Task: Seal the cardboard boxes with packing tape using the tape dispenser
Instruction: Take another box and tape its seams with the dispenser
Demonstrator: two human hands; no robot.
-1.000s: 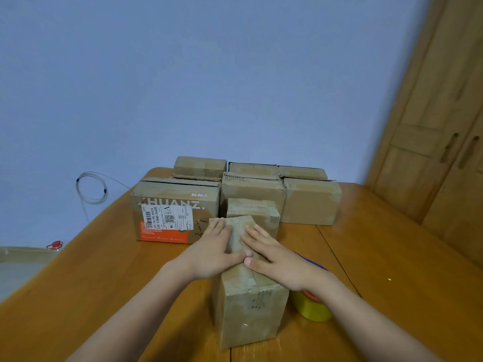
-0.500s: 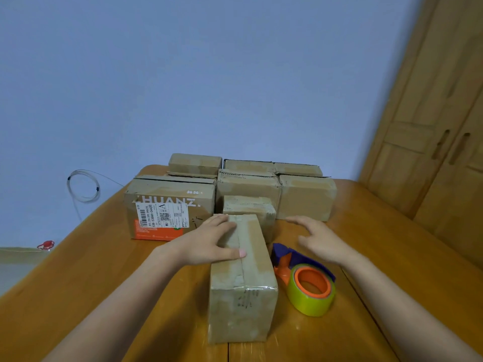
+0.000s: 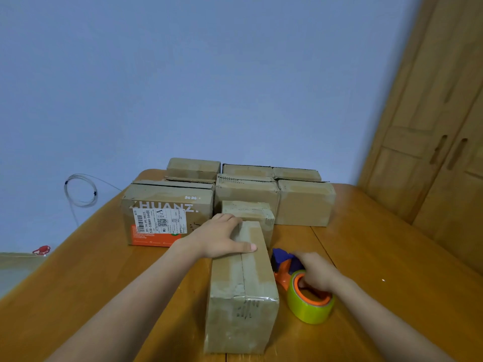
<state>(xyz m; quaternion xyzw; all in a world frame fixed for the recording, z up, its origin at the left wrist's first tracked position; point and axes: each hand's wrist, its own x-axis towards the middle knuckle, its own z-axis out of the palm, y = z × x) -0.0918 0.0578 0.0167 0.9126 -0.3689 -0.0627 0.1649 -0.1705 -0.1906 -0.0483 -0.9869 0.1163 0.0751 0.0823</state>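
Observation:
A long cardboard box lies lengthwise on the wooden table in front of me, its top seam running towards me. My left hand rests flat on the box's far end, thumb stretched across the top. Just right of the box sits the tape dispenser, with a blue and orange frame and a yellow-green tape roll. My right hand lies on the dispenser, fingers curled over its frame and into the roll's orange core.
Several more cardboard boxes stand at the far end of the table, including a larger printed one with a shipping label. A wooden wardrobe stands at the right. A coiled cable hangs on the blue wall.
My right hand left the box top, swung out to the right and came down onto the tape dispenser. My left hand stayed on the box's far end.

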